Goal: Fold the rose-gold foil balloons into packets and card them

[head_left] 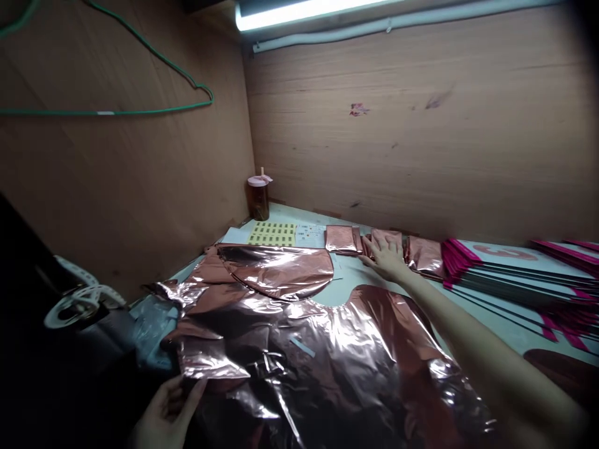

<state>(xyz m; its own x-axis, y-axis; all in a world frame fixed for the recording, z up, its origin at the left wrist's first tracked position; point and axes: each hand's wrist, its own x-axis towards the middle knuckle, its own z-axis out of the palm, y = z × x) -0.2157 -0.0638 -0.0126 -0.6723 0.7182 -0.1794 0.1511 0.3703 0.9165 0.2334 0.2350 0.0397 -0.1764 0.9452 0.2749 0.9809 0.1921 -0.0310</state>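
L hand (163, 415): thumb + fingers pinched near-left edge of flat rose-gold foil balloon (337, 374), spread across tabletop (349, 277). R hand (387, 259): fingers spread, on middle of folded foil packets (425, 254) past balloon's far edge; grip under fingers couldn't tell. Judgement: light pinch right at edge best, since thin foil likely creased easily; R touch flat + even, so packets prob. wouldn't skid. Yellow label sheet (272, 234) + lidded tumbler (259, 202) beyond balloon, far-left; magenta-edged cards (510, 287) right of balloon.
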